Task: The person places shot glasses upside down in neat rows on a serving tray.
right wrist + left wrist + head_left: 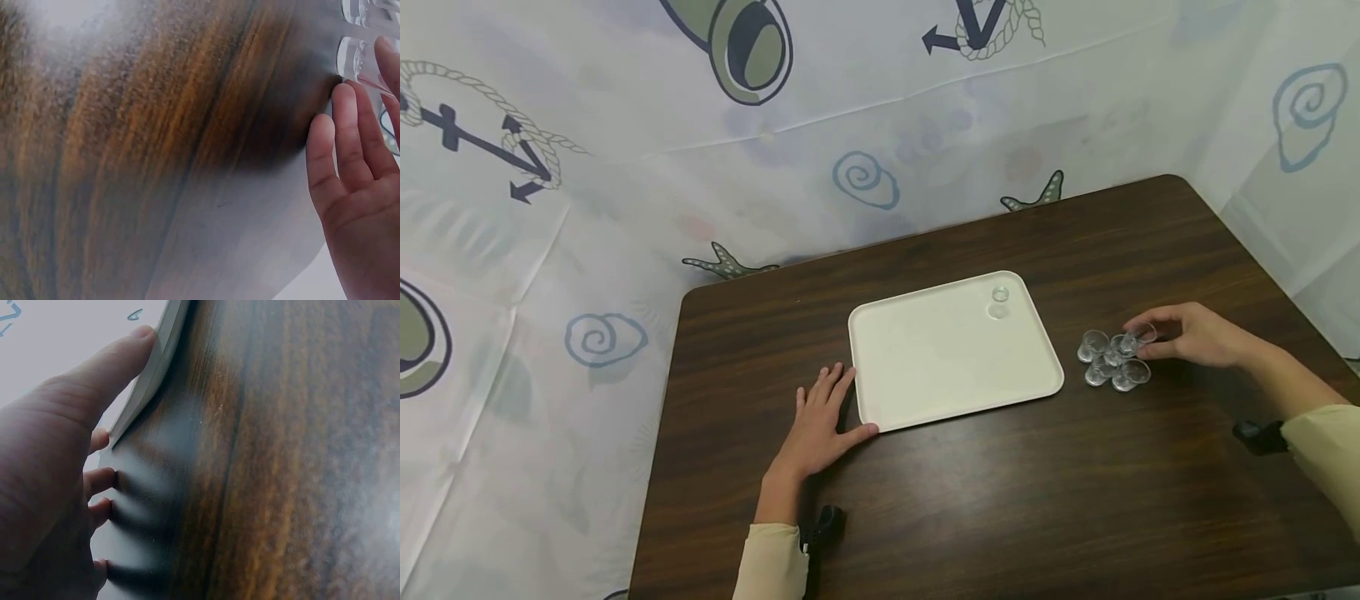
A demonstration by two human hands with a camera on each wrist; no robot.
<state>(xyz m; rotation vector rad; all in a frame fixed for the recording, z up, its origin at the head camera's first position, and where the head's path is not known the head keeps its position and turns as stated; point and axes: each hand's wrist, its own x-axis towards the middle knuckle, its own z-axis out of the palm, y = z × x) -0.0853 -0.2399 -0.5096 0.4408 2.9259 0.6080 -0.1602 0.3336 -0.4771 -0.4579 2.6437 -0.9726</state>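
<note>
My left hand point(815, 435) lies spread at the near left corner of a cream rectangular tray point(940, 358), fingers straight along its left side. In the left wrist view the thumb point(119, 359) rests on the tray's rim. Toward the right, my right hand point(1206, 335) pinches a small clear cup point(1144, 333) between thumb and fingers, at the right side of a tight group of similar clear cups point(1094, 342). Part of the group shows at the upper right edge of the right wrist view, beside the fingers point(347, 131). One clear cup point(1000, 295) stands in the tray's far right corner.
All of this sits on a dark wood-grain table point(970, 508) with rounded corners. A pale printed cloth point(805, 125) hangs behind it and along the left and right sides. A black wrist device point(829, 525) sits at the left wrist, another point(1258, 437) at the right.
</note>
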